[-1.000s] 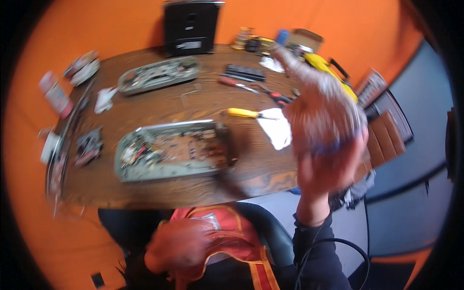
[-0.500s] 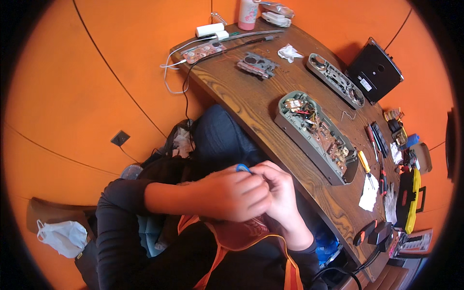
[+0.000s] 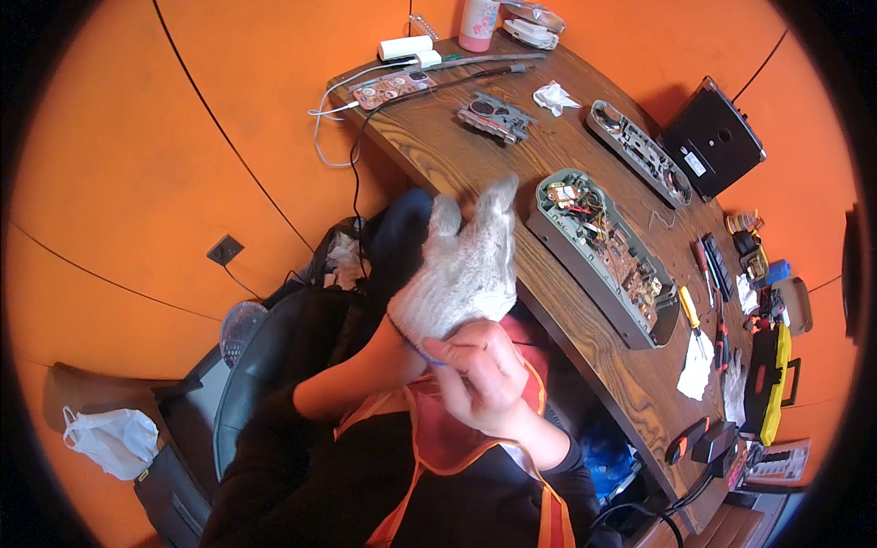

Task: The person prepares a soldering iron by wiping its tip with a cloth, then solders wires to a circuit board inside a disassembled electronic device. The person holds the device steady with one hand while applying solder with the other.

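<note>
A whitish-grey knitted work glove (image 3: 466,274) covers my left hand (image 3: 461,265), which is raised in front of my lap. Its gloved fingers stretch up and apart toward the table edge, holding nothing. My right hand (image 3: 484,370), bare, is closed on the glove's blue-edged cuff at the left wrist. Beyond the gloved fingers, on the table (image 3: 566,301), lies an opened grey device housing (image 3: 598,260) with circuit boards and wires inside. A second long grey casing half (image 3: 639,151) sits behind it.
A grey mechanical part (image 3: 496,119) and crumpled tissue (image 3: 554,98) lie farther back. To the right are a yellow-handled screwdriver (image 3: 689,308), another glove (image 3: 734,388) and a yellow-black toolbox (image 3: 775,384). A black tablet-like device (image 3: 713,137) stands behind. A cable (image 3: 354,187) hangs off the left edge.
My hands were together with a blue edge showing between them. Now the left hand is inside the glove and stretched upward, while the right hand has moved down to its cuff.
</note>
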### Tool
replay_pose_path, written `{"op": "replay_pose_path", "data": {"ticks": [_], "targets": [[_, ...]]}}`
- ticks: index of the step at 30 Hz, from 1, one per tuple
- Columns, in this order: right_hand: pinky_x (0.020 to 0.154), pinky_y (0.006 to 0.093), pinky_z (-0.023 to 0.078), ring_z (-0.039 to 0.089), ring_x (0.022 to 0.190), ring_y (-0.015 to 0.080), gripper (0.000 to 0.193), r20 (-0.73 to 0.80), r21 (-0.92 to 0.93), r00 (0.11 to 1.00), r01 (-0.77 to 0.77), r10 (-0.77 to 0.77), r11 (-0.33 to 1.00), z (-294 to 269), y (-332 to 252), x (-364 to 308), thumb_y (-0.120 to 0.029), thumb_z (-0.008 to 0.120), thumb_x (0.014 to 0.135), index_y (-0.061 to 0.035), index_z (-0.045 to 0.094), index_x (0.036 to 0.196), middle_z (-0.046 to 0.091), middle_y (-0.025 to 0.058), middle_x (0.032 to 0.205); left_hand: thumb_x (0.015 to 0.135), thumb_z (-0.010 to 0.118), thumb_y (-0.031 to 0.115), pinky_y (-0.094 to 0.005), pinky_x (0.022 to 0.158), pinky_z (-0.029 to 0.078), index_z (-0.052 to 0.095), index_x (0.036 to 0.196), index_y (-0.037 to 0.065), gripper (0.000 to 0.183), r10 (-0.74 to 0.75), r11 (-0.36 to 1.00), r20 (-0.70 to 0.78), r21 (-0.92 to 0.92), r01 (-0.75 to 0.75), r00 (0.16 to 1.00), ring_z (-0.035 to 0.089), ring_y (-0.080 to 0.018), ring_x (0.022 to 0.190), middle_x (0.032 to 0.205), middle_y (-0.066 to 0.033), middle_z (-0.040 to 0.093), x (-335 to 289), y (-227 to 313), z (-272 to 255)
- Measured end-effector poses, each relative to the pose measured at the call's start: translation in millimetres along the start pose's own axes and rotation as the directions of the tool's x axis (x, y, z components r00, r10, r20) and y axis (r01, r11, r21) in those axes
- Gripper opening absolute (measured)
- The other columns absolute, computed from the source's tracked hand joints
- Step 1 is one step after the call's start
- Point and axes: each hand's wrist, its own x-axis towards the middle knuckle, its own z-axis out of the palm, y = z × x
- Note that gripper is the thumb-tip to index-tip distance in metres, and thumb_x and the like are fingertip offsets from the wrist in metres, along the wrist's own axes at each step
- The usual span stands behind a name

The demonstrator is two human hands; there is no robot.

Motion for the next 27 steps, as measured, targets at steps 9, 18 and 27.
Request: {"op": "replay_pose_path", "data": {"ticks": [9,18,27], "targets": [[0.064,0.0300,0.041,0.054,0.071,0.0210,0.022,0.180,0.002,0.982,-0.063,0.062,0.998,12,19,-13,0.004,0.068,0.063,-0.0039,0.065,0.083,0.056,0.0042,0.077,0.085,0.043,0.009,-0.0330,0.070,0.039,0.043,0.123,-0.001,0.040,0.025,0.966,-0.344,0.249,0.065,0.939,0.048,-0.0248,0.079,0.104,-0.0152,0.050,19,4,-20],[0.067,0.0312,0.044,0.055,0.078,0.0223,0.023,0.280,0.082,0.953,-0.146,0.118,0.986,18,38,-11,0.001,0.067,0.064,-0.0051,0.065,0.087,0.057,0.0050,0.084,0.093,0.032,0.040,-0.0426,0.103,0.022,0.031,0.133,0.000,0.057,-0.148,-0.506,0.115,-0.862,0.025,0.982,0.032,-0.0327,0.120,0.131,-0.0215,0.035,37,-19,-28],[0.073,0.0333,0.045,0.054,0.089,0.0241,0.033,0.456,0.212,0.890,-0.117,0.008,0.970,32,72,-24,-0.013,0.063,0.064,-0.0067,0.063,0.096,0.057,0.0052,0.096,0.095,0.027,0.046,-0.0482,0.108,0.018,0.028,0.140,0.015,0.054,-0.261,-0.464,-0.079,-0.864,-0.196,0.962,0.030,-0.0301,0.128,0.142,-0.0094,0.031,63,-43,-14]]}}
